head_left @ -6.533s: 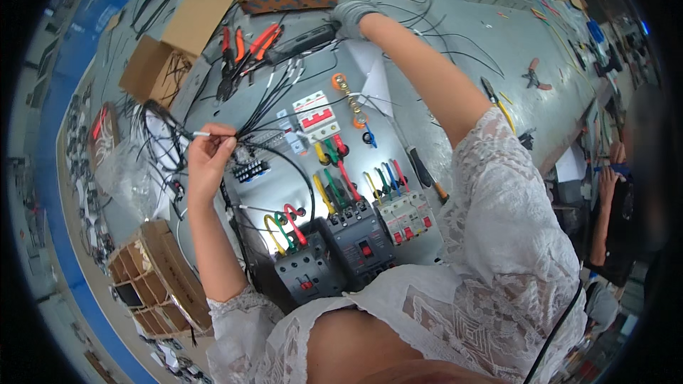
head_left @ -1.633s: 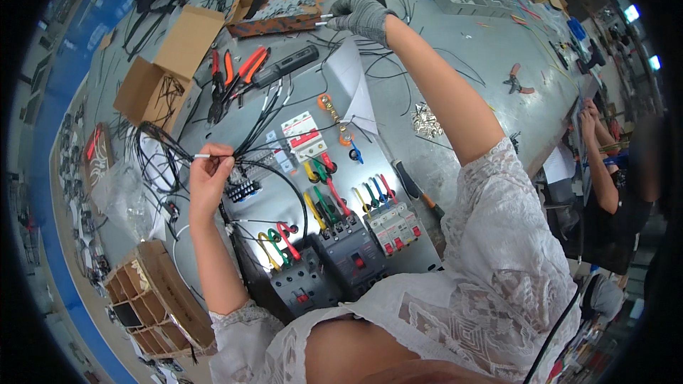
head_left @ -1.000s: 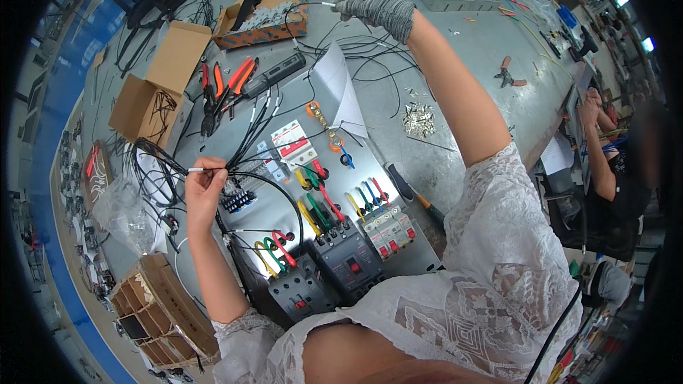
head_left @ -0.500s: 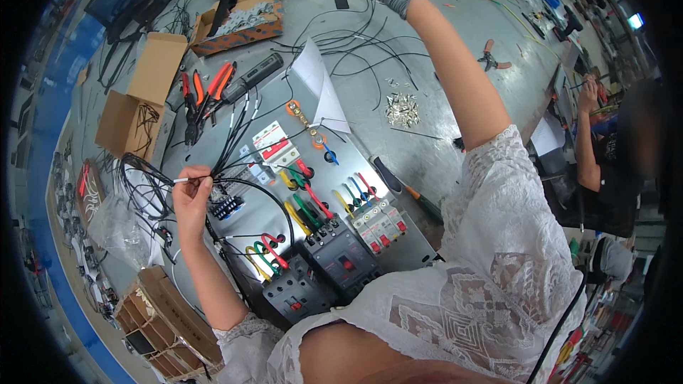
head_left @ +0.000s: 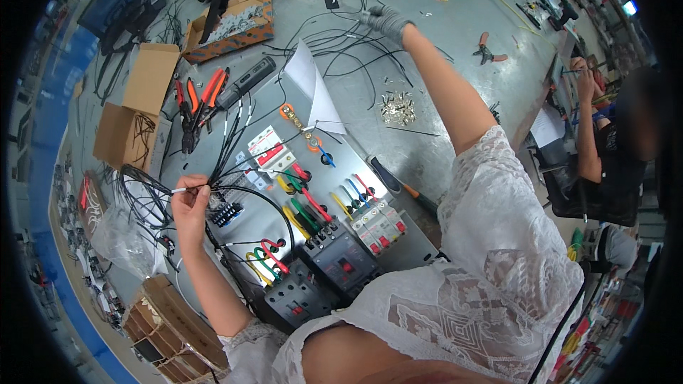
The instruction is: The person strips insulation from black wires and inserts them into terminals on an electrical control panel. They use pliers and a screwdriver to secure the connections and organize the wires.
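My bare left hand is closed in a pinch on a thin black wire with a white sleeve, beside a bundle of black wires above the metal mounting plate. Next to it on the plate sits a black terminal block. My right hand, in a grey glove, reaches far forward over loose black wires; its fingers are pressed together, and what they hold is too small to make out. The plate carries two dark breakers, small white breakers, and a busbar on orange insulators.
Red-handled pliers, an open cardboard box and a parts box lie left. A pile of small metal terminals, a screwdriver and cutters lie right. Another person sits at far right.
My right hand has come back from the far table edge, nearer to me, over the loose wires. My left hand keeps its pinch in nearly the same place. The whole view has shifted slightly.
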`<state>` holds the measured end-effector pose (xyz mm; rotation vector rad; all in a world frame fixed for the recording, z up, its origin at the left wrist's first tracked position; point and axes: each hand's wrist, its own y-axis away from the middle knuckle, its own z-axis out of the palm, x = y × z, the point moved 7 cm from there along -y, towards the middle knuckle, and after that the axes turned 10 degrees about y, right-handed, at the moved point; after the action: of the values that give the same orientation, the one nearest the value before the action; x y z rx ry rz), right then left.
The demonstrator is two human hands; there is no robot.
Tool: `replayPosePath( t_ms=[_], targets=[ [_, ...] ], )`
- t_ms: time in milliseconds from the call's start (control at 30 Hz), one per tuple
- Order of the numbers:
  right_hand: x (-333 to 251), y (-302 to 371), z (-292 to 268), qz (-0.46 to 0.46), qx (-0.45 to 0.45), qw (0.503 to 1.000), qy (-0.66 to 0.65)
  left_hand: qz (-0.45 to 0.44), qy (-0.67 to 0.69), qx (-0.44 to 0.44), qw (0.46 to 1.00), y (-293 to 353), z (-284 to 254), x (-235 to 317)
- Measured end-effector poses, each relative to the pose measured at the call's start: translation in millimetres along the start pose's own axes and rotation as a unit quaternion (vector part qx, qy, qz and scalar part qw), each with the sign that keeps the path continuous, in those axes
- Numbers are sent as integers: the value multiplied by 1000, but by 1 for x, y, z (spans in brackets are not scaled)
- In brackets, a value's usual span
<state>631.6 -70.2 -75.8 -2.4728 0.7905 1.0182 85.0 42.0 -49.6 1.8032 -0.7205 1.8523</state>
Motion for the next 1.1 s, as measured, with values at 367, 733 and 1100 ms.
replayPosePath(
  t_ms=[367,733,1100],
  targets=[
    [-99,26,-171,-182,184,959,-114,9,-11,13,1000,5,-8,3],
    [-36,63,-69,19,-21,995,94,7,7,13,1000,5,-6,3],
    [0,82,-39,96,-57,986,-126,-1,-3,11,1000,5,-8,1]
  ],
)
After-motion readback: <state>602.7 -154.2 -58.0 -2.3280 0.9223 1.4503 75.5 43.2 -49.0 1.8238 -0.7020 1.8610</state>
